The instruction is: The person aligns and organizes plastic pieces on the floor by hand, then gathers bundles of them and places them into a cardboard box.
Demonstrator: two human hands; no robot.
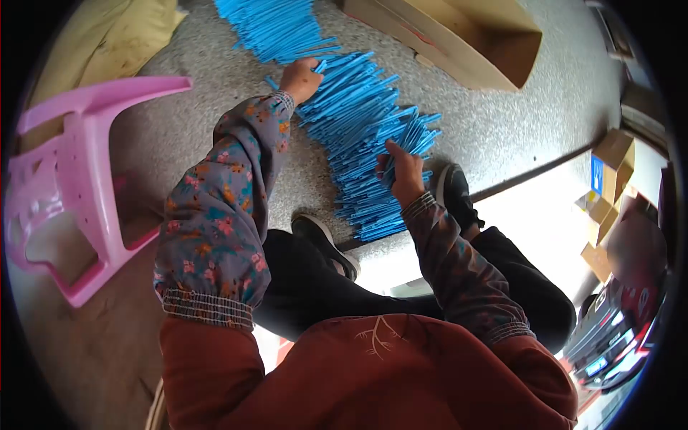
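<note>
Many thin blue sticks lie in a long overlapping row on the grey speckled floor. At the row's upper left side, my left hand is closed round some sticks, whose ends show by the thumb and at the back of the hand. My right hand is closed on a bunch of sticks at the right edge of the row, with the thumb on top. The palms and most of the fingers are hidden. A further part of the row runs to the top edge of the view.
A pink plastic stool lies tipped at the left, below a tan sack. An open cardboard box is at the upper right. My shoes are beside the row. Smaller boxes and a blurred person are at the right.
</note>
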